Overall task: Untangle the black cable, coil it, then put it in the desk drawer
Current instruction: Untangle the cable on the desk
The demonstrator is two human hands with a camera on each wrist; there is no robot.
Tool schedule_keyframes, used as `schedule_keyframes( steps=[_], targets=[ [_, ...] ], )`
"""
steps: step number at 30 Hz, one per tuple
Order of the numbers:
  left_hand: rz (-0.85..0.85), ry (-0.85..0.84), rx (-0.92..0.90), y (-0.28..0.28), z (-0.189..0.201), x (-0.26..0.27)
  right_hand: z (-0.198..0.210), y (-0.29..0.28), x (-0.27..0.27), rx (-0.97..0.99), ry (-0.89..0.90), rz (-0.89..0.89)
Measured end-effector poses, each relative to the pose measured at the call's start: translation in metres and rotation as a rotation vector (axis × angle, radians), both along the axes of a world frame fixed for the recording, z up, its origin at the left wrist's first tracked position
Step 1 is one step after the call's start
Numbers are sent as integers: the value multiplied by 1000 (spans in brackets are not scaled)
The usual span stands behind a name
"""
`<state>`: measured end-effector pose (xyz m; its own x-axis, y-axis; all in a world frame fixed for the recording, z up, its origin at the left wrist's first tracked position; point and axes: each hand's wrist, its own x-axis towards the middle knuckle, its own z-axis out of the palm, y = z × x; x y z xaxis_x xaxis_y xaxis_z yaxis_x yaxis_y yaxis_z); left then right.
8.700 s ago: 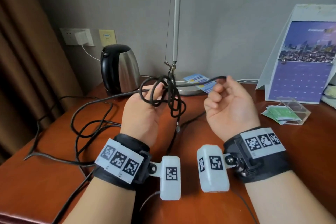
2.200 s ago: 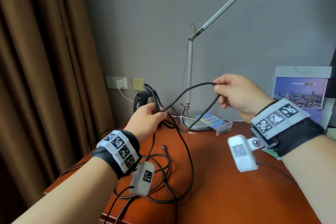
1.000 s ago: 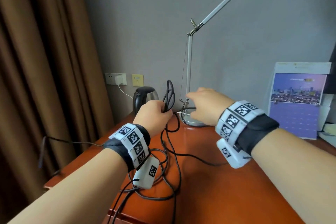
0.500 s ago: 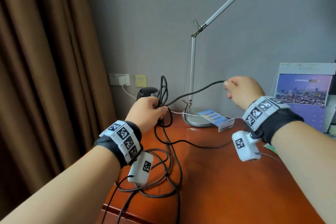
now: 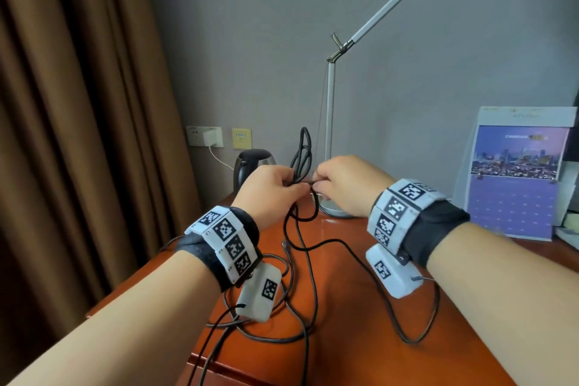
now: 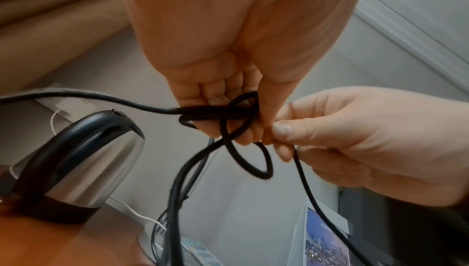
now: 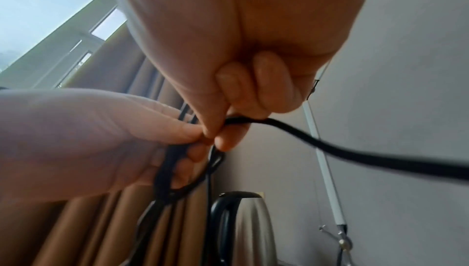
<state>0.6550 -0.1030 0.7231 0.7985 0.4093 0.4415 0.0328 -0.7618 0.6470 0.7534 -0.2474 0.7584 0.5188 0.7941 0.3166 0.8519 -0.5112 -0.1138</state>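
In front of the kettle (image 5: pixel 254 163), the right hand (image 5: pixel 351 186), pinching black cable (image 5: pixel 316 279), had swung back to the loop-gripping left hand (image 5: pixel 271 194), adding another coil.

The cable (image 5: pixel 305 263) is black throughout, its loops dark against the glossy reddish-brown desk (image 5: pixel 351 338). Both wristbands (image 5: pixel 225 244) are black with white tiles bearing black-and-white square codes, and the wrist cameras (image 5: pixel 260 294) are white with the same codes. The kettle (image 6: pixel 78 162) is brushed silver with a black handle and base. The curtain (image 5: pixel 78 135) is brown, the wall grey. The lamp (image 5: pixel 330 122) is silver-grey. The calendar (image 5: pixel 513 185) is purple with a blue city photograph on a white card. One wall socket (image 5: pixel 203 136) is white, the other plate (image 5: pixel 242 138) yellow.
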Motion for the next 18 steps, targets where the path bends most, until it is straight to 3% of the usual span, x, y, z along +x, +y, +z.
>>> schedule_keyframes(
  steps=[5, 9, 11, 14, 18],
  targets=[
    [70, 13, 2, 25, -8, -6, 12, -25, 31, 290, 104, -104],
    [107, 53, -19, 41, -16, -13, 20, -58, 63, 553, 196, -297],
    [113, 42, -49, 42, -19, -14, 19, -69, 78, 429, 185, -456],
    [111, 19, -59, 40, -22, -9, 8, -63, 74, -40, 25, -566],
    [74, 17, -46, 28, -25, 2, -4, -25, 25, -129, -41, -189]
  ],
)
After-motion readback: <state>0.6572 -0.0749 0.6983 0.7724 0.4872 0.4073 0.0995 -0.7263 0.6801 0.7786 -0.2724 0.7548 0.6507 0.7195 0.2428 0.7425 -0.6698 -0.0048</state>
